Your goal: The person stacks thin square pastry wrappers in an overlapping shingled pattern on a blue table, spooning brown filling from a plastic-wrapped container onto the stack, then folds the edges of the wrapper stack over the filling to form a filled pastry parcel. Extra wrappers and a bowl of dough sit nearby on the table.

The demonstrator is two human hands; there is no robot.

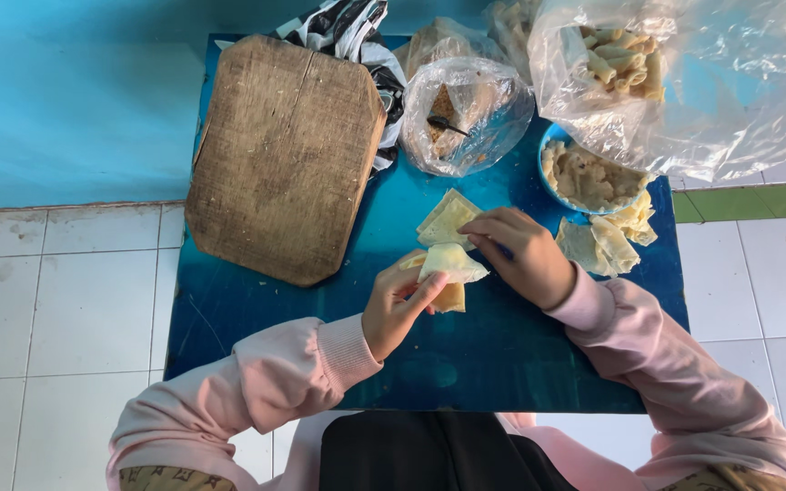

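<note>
Left hand (399, 309) at frame centre, fingers curled around a folded pale wrapper (452, 264), right hand (518, 255) just beside it, fingertips pressed on the same wrapper over the blue table (502, 355), wooden cutting board (284, 155) upper left, blue bowl of filling (590, 177) upper right, stack of wrappers (598, 245) beside it.

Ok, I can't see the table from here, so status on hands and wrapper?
Left hand pinching the folded wrapper. Right hand pressing its far edge. Wrapper on the blue table. Wooden board off left, nothing blocking.

Both hands, left (399, 307) & right (518, 255), fold a pale wrapper (450, 262) on blue table (502, 355).
</note>
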